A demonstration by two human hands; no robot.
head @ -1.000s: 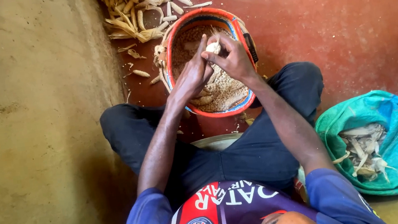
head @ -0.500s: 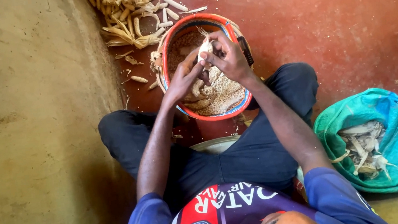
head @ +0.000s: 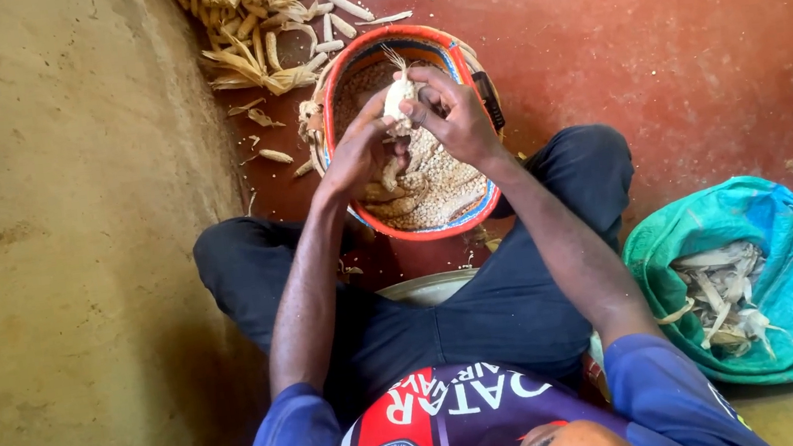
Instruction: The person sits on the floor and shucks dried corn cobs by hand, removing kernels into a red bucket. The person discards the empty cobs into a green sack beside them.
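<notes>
1. The wall (head: 49, 266) fills the left side, tan and rough, and meets the red floor (head: 700, 65) that covers the rest of the view
2. The person sits cross-legged on the floor beside the wall, dark trousers (head: 488, 313) spread wide and a blue and red shirt (head: 442, 429) at the bottom edge
3. A green sack (head: 790, 306) lies on the floor well to the person's right, open at the top, with pale husks (head: 722, 289) bunched inside it
4. A round basin (head: 476, 213) with an orange rim stands between the knees, part filled with loose pale kernels (head: 438, 193)
5. A heap of stripped cobs (head: 260, 18) and dry husk lies on the floor against the wall, just beyond the basin
6. A pale bowl (head: 430, 287) shows only as a rim between the basin and the lap
7. The left hand (head: 358, 152) and the right hand (head: 459, 119) are together over the basin, both closed on one cob (head: 399, 102)
8. The cob stands roughly upright above the kernels, whitish, its tip sticking up past the fingers; the left thumb presses its side and the right fingers curl round the other side
</notes>
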